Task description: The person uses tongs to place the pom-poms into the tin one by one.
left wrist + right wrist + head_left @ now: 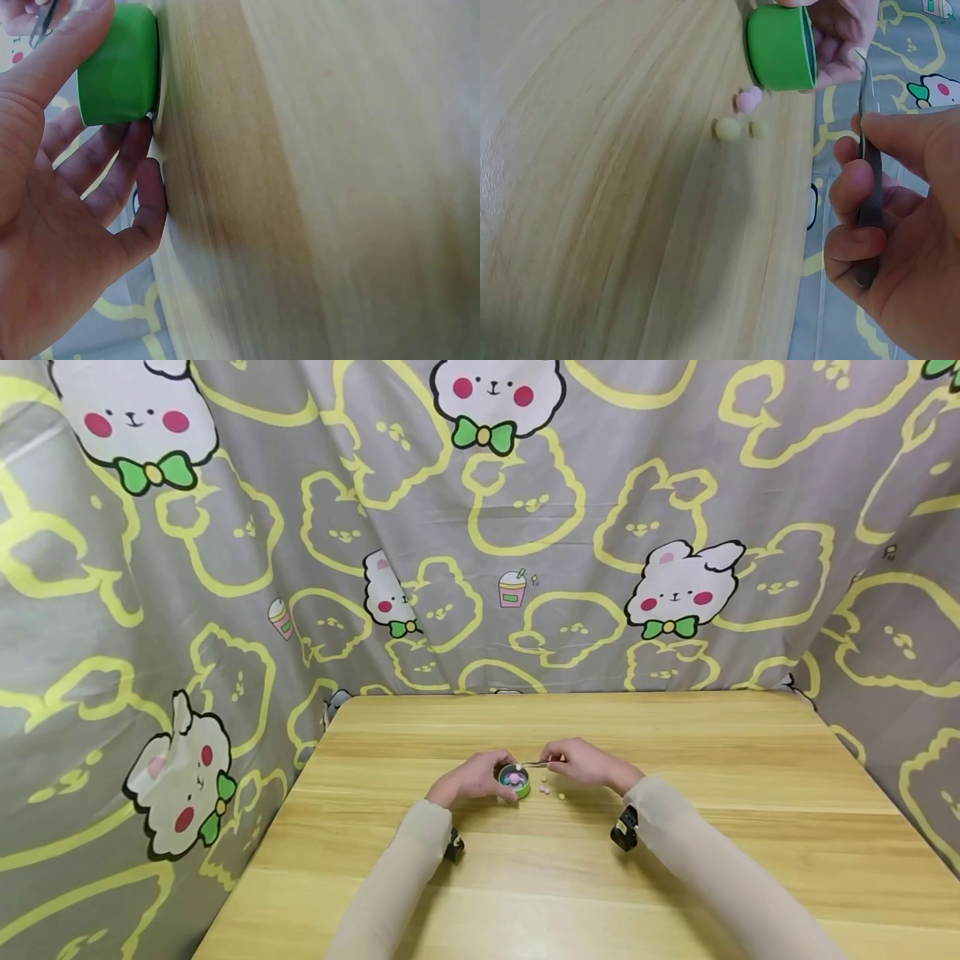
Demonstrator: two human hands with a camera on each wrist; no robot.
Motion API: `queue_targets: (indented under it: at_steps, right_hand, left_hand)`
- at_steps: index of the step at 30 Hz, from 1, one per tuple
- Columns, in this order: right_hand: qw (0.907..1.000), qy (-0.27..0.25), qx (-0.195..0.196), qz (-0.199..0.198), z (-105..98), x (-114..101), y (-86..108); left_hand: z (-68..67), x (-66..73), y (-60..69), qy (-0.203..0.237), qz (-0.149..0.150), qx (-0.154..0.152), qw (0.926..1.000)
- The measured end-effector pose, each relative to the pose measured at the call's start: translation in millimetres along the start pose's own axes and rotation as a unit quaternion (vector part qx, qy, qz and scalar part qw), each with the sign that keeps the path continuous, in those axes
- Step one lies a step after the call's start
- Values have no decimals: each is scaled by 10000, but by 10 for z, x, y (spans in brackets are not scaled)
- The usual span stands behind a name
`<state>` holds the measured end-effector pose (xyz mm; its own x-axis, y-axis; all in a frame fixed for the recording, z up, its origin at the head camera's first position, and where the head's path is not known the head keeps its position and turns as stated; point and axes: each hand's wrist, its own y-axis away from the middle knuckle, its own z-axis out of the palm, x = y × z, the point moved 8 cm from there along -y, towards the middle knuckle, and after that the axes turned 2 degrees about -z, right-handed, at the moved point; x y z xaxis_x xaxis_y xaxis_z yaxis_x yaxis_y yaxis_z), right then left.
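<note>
A small round green container (523, 793) stands on the table, with pink and blue balls (513, 778) visible inside it. My left hand (480, 776) holds its side, thumb on the near side and fingers around the far side. In the right hand (583, 762) are metal tweezers (870, 180), pinched between thumb and fingers. Their tips reach over the container's rim, and a pale little ball (518, 767) appears at them. Just right of the container lie several loose balls, pink ones (746, 101) and pale yellow ones (727, 129).
The wooden table (675, 877) extends around both hands. A grey patterned curtain (525, 527) hangs behind the table and along its sides. Dark wrist devices (624, 828) sit under both sleeves, close above the tabletop.
</note>
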<state>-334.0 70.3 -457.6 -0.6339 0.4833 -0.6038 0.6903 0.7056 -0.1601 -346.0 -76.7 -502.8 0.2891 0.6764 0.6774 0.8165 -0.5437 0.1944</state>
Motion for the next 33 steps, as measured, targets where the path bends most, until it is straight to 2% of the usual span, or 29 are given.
queue_targets:
  at_steps: [5,11,17,23,33]
  right_hand:
    - [9998,149,-42,126,61,46,-15]
    - [9995,49,6,298,45,85,4]
    - [9996,35,17,272,11,77,53]
    - [9996,-91,59,275,-77,49,159]
    - [9988,-226,152,417,-190,210,414]
  left_hand:
    - [-4,5,7,6,11,14,10000]
    - [-11,7,-2,-27,13,34,10000]
    - [-5,-14,-8,-52,14,26,10000]
    - [1,-13,8,-71,23,11,10000]
    - [6,-12,13,43,-1,-2,10000]
